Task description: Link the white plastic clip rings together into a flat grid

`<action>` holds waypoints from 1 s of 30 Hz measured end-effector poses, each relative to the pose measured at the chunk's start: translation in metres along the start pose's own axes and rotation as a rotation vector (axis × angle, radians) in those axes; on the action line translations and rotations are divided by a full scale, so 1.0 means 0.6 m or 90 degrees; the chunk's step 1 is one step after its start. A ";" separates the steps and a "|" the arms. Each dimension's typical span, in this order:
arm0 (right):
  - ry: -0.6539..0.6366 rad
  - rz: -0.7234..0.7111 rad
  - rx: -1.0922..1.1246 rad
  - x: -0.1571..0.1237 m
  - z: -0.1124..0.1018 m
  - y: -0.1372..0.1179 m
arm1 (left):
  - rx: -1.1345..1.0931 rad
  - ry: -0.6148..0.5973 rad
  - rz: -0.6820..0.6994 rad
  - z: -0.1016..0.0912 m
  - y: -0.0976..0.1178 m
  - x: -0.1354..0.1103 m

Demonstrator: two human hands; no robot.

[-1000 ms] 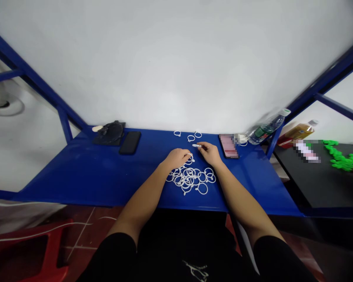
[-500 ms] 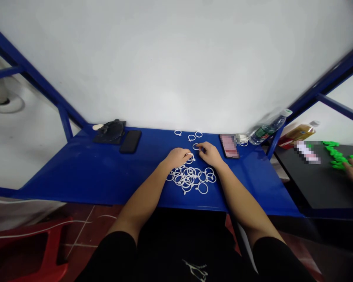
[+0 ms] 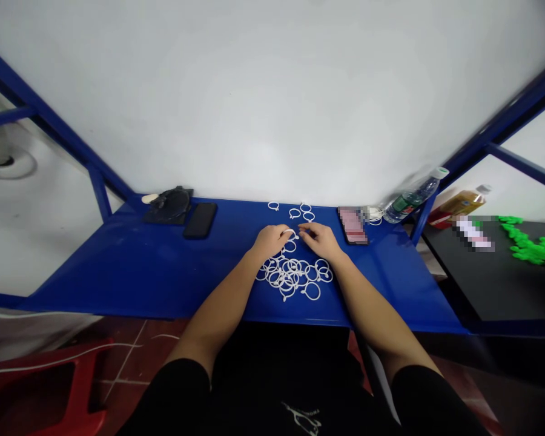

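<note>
My left hand (image 3: pixel 271 240) is closed, thumb and forefinger pinching a white plastic ring (image 3: pixel 292 232) with a small knob on it. Just to its right, my right hand (image 3: pixel 320 238) has its fingertips near that ring; thumb and forefinger look slightly apart, with nothing visible between them. Below both hands lies a loose, overlapping pile of white rings (image 3: pixel 312 291). Another white ring (image 3: pixel 290 246) sits between the pile and my left hand. Beyond my hands, several single rings lie near the wall, among them one ring (image 3: pixel 309 216) just past my right fingers.
On the blue table (image 3: pixel 131 272), a black phone (image 3: pixel 200 220) and a dark plastic bag (image 3: pixel 172 204) lie left. A lit phone (image 3: pixel 353 225), white cable (image 3: pixel 373 214) and clear bottle (image 3: pixel 413 198) are right. Green pieces (image 3: pixel 529 245) lie on a neighbouring black table (image 3: pixel 485 290).
My right hand let go of a ring, which now lies farther back by the other single rings, and drew back towards my left hand. At far right, another person's hand moved mostly out of view.
</note>
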State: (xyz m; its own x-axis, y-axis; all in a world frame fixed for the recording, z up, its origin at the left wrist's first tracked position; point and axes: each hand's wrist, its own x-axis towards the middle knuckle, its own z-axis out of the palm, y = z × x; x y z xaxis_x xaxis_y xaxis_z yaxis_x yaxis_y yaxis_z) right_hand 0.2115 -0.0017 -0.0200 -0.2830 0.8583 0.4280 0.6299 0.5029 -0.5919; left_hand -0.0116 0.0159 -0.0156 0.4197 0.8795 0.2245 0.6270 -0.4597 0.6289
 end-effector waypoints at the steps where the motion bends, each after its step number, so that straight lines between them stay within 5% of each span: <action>1: -0.010 -0.012 0.014 -0.001 0.000 -0.006 | -0.010 0.019 -0.010 -0.001 0.000 0.001; 7: -0.048 -0.044 0.031 -0.003 0.006 -0.023 | -0.085 0.056 0.006 -0.001 0.001 0.000; 16: 0.086 0.014 0.110 -0.001 0.009 -0.015 | -0.191 0.051 0.033 -0.004 0.008 -0.005; 22: 0.150 0.034 0.208 -0.003 0.011 -0.015 | -0.136 0.008 0.058 -0.006 0.013 -0.006; 30: 0.110 -0.016 0.254 0.000 0.012 -0.008 | -0.157 0.036 0.063 -0.003 0.006 -0.004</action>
State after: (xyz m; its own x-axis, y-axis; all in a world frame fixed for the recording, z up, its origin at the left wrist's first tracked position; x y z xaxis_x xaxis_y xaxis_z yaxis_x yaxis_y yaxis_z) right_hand 0.2033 -0.0036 -0.0220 -0.1485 0.8324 0.5339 0.2859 0.5529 -0.7827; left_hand -0.0116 0.0123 -0.0126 0.4296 0.8401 0.3311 0.4022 -0.5063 0.7628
